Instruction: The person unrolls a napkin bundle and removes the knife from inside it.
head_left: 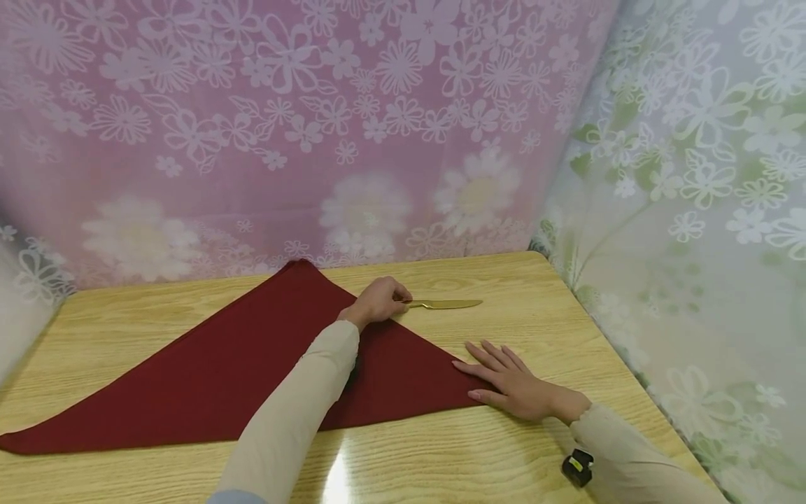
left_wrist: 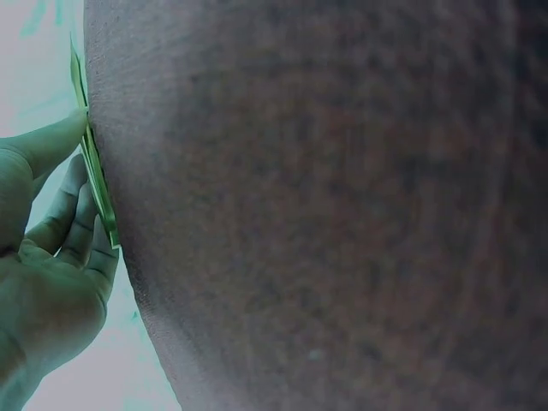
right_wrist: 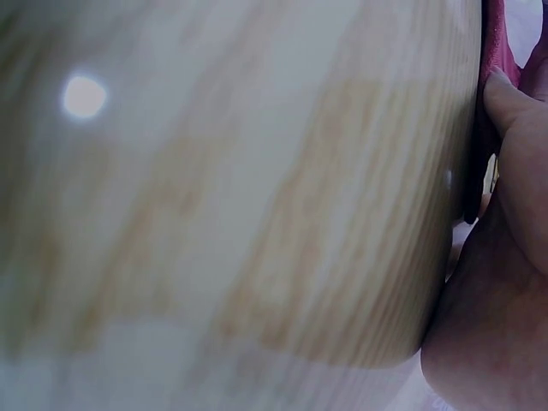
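Note:
A dark red cloth napkin [head_left: 239, 364], folded into a large triangle, lies across the table. Over its upper right edge, my left hand [head_left: 376, 299] pinches the handle of a gold table knife [head_left: 452, 304], whose blade points right. In the left wrist view, the thumb and fingers of the left hand [left_wrist: 56, 287] lie along the gold knife [left_wrist: 98, 184] beside the cloth. My right hand [head_left: 519, 390] rests with spread fingers on the napkin's right corner. The right wrist view shows part of that hand [right_wrist: 527, 197] at the napkin's edge [right_wrist: 494, 51].
The wood-grain table [head_left: 434, 458] ends at the back against a pink flowered curtain [head_left: 302, 140]. A pale flowered curtain [head_left: 711, 210] hangs along the right side. Under my right forearm is a small black device [head_left: 577, 467] at the sleeve.

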`<state>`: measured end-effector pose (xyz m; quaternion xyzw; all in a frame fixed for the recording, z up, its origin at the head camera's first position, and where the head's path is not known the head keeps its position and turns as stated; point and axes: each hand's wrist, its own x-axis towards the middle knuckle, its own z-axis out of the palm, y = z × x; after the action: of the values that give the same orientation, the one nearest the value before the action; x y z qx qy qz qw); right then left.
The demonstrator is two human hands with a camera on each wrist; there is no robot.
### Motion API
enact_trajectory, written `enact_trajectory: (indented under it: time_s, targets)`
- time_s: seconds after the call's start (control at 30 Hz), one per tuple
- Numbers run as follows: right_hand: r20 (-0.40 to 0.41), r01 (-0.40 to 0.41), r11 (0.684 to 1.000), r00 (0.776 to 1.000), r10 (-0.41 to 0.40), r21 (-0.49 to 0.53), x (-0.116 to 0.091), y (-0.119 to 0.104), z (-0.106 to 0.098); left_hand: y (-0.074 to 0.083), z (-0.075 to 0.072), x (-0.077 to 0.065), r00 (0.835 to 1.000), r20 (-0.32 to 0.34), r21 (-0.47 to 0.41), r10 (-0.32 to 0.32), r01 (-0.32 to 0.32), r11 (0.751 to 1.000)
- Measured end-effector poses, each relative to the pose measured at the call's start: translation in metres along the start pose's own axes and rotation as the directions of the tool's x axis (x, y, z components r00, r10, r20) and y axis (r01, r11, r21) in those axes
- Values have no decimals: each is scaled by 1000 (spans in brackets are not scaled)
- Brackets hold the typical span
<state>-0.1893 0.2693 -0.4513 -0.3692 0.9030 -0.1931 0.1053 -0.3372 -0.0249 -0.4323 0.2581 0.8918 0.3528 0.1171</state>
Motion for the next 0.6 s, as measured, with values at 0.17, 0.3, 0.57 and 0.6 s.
enact_trajectory:
  time_s: [0.17, 0.3, 0.57, 0.6]
  targets:
    - [16, -8, 1000, 1000, 8, 13, 0, -2, 0, -1, -2, -4, 999, 1, -14, -32, 32, 999]
    - [20, -9, 1000, 1000, 9, 13, 0, -4, -2, -3, -5, -8, 999, -12, -53, -34, 34, 998]
    - [23, -7, 1000, 1000, 7, -7, 0, -4, -5, -1, -17, -25, 998, -67, -145, 12, -21, 989]
    - [20, -7, 1000, 1000, 7, -9, 1, -4, -5, -1, -21, -28, 997, -70, -156, 10, -21, 988]
